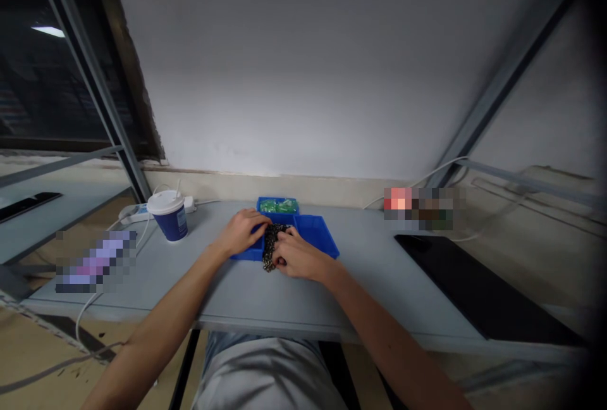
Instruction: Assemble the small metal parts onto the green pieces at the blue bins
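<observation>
metallic pieces (pixel 270 247) at the right fingers (pixel 285 247)

Small shiny pieces (pixel 269 250), heaped, among blue bins (pixel 317 233)

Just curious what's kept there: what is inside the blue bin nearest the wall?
The blue bin holds shiny green material, too small to identify. Anything beneath it is covered.

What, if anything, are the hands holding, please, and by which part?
That cannot be told: the right hand is at the pile of small pieces, the left hand over the left-hand blue bin, and anything gripped is hidden or too small.
</observation>
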### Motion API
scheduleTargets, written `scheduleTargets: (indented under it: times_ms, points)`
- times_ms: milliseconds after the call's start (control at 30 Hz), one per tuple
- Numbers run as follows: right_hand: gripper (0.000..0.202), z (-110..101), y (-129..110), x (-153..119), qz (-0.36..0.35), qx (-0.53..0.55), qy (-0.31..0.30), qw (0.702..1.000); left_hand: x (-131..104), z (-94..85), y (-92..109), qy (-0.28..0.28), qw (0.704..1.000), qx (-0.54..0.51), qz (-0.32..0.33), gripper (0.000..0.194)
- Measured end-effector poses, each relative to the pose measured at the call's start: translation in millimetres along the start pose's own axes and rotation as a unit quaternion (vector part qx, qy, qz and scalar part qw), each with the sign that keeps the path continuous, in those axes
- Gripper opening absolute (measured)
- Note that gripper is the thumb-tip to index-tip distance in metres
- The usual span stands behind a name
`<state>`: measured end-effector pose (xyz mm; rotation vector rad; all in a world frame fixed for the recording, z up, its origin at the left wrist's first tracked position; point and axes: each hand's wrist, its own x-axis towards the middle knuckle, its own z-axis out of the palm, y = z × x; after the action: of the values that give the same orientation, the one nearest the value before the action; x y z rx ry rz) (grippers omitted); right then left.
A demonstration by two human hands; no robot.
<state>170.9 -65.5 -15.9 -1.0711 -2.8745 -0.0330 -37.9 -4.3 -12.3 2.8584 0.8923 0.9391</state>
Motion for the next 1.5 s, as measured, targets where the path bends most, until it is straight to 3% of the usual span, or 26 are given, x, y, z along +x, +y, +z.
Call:
scheduleTargets:
  times_ms: [633, 1000, 1233, 1500]
  points:
    - [0.012, 1.0, -4.7, 2.4, 0.000, 0.011, 0.026, 1.000, -0.4, -0.7, 1.9, -0.001, 1.000, -0.003, -0.001, 0.025]
    - [0.009, -14.0, -4.1, 0.2, 0.055, 0.017, 0.157, 0.986, 0.0, -3.6, 5.3, -0.001, 1.000, -0.020, -0.003, 0.029]
    - [0.004, -2.4, 12.0, -0.4, 0.102, -0.016, 0.167, 0.981, 0.2, -4.7, 12.3, -0.025, 0.997, -0.073, 0.027, 0.028]
    - [0.007, -4.3, 9.7, 1.5, 0.101, -0.020, 0.181, 0.978, 0.7, -2.4, 11.6, -0.041, 0.995, -0.086, 0.032, 0.017]
